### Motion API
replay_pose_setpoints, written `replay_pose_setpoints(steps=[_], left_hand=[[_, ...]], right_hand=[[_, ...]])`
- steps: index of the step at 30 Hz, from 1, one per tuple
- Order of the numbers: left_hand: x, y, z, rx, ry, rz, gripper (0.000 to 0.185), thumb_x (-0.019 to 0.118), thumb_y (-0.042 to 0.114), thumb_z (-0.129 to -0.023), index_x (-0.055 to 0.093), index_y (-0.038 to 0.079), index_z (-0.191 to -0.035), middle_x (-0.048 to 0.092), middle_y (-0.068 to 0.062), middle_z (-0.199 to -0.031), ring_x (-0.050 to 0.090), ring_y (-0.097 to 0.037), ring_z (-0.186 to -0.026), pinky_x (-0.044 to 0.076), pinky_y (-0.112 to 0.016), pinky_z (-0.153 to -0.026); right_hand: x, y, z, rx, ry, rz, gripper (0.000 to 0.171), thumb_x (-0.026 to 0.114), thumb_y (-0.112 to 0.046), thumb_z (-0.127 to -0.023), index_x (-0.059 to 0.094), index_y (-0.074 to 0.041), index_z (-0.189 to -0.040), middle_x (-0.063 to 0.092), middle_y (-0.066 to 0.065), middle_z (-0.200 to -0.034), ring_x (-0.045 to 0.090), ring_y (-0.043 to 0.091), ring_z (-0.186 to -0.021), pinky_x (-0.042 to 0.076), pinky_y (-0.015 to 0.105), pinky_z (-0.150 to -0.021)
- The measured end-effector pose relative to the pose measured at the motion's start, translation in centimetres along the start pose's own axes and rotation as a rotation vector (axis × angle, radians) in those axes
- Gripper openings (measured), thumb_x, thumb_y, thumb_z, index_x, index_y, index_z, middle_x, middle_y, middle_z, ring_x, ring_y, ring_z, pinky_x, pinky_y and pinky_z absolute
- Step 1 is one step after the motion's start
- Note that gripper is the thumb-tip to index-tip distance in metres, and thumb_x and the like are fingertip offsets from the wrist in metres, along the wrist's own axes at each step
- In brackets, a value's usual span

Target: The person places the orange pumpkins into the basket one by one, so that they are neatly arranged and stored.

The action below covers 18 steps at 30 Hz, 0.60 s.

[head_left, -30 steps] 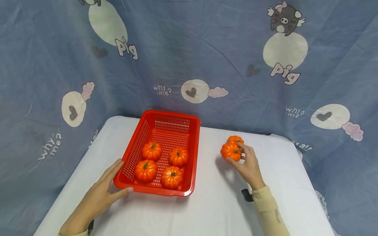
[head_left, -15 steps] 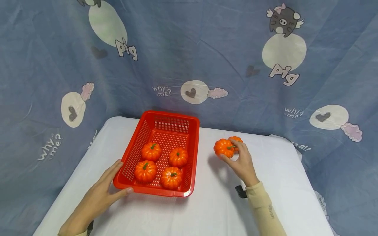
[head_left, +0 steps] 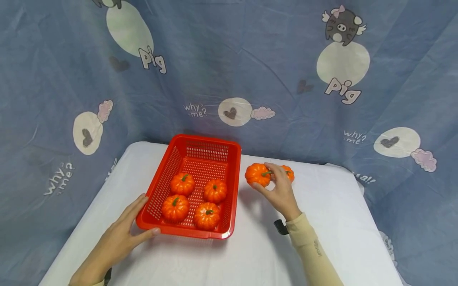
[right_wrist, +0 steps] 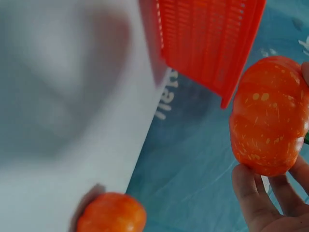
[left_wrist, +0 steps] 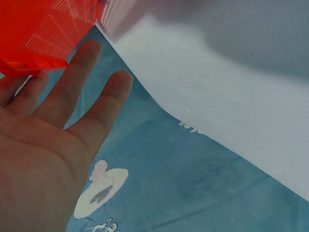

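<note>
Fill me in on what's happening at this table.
A person is handling small orange pumpkins at a white-covered table. The right hand holds one pumpkin lifted above the table, just right of the red basket. The left hand rests with straight fingers against the basket's near left corner. Four pumpkins sit in the basket, and one more pumpkin remains on the table behind the right hand.

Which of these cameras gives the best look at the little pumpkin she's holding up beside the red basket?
The right wrist view: the held pumpkin fills the frame's right side, speckled skin clear, fingertips under it. The head view shows it small in the right hand, beside the basket. The left wrist view misses it.
</note>
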<state>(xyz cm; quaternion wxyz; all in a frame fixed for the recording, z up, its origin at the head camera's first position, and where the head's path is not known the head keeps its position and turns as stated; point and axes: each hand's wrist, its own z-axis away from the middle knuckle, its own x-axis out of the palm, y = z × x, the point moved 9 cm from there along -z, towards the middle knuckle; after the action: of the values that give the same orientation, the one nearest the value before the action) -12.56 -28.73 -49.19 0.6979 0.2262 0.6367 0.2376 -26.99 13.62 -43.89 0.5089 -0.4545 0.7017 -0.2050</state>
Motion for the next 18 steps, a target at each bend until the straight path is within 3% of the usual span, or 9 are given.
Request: replay_pose_setpoints(steps=[10,18], left_hand=[[0.0,0.2,-0.2,0.003,0.0,-0.009,0.111,0.068,0.074,-0.08,0.011,0.031,-0.164,0.015,-0.004,-0.17,0.028,-0.046,-0.147,0.029,-0.08,-0.101],[0.1,0.2,0.0,-0.008,-0.015,-0.019,0.11,0.068,0.073,-0.081,0.008,0.033,-0.164,0.014,-0.006,-0.17,0.027,-0.049,-0.145,0.029,-0.082,-0.099]], right_hand=[[1.4,-2.4,-1.1,-0.065,0.002,0.027,0.075,0.088,-0.037,-0.08,0.054,-0.014,-0.142,0.054,0.0,-0.139,0.055,0.017,-0.118,0.055,0.038,-0.094],[3.2,-3.9,-1.7,-0.099,-0.028,0.005,0.077,0.087,-0.038,-0.081,0.053,-0.008,-0.143,0.053,0.002,-0.14,0.054,0.018,-0.12,0.055,0.041,-0.094]])
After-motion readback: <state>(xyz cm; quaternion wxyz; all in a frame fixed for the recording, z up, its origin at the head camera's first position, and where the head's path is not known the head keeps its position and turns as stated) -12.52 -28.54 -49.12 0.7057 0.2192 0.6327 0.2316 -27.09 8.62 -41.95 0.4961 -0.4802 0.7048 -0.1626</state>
